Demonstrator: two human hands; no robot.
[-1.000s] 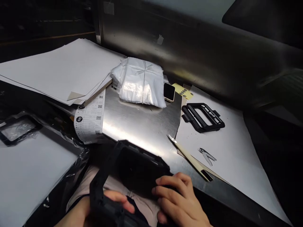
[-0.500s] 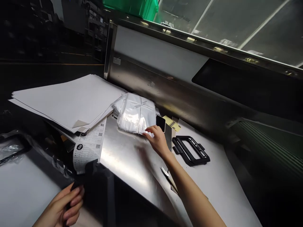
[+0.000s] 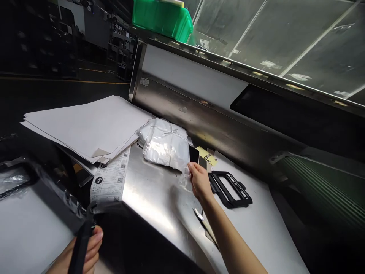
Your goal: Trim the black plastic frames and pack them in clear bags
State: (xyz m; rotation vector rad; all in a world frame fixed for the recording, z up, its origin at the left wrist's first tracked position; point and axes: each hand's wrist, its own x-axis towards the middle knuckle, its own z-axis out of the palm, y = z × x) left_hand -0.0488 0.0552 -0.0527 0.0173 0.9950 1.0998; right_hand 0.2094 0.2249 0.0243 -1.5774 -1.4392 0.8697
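My left hand (image 3: 88,251), low on the left, has its fingers closed round a black plastic part (image 3: 79,243) that I see nearly edge-on. My right hand (image 3: 199,180) reaches over the metal bench and pinches a clear plastic bag (image 3: 185,179) by its edge, at the near right corner of a tied stack of clear bags (image 3: 167,146). How far that bag has come out of the stack, I cannot tell. Right of the hand, a black plastic frame (image 3: 231,190) lies flat. A pointed blade with a pale handle (image 3: 209,230) lies beside my right forearm.
White sheets (image 3: 85,121) are piled at the left, above a strip of printed labels (image 3: 110,182). Behind the bags rises a metal back panel (image 3: 182,102), with a green bin (image 3: 162,19) above. A bagged black frame (image 3: 17,179) sits at far left. A yellow card (image 3: 207,156) lies near the phone-like black object (image 3: 194,154).
My right hand has closed at the stack's corner and drawn a clear bag edge toward me. My left hand has turned the black part more upright. The view has shifted slightly.
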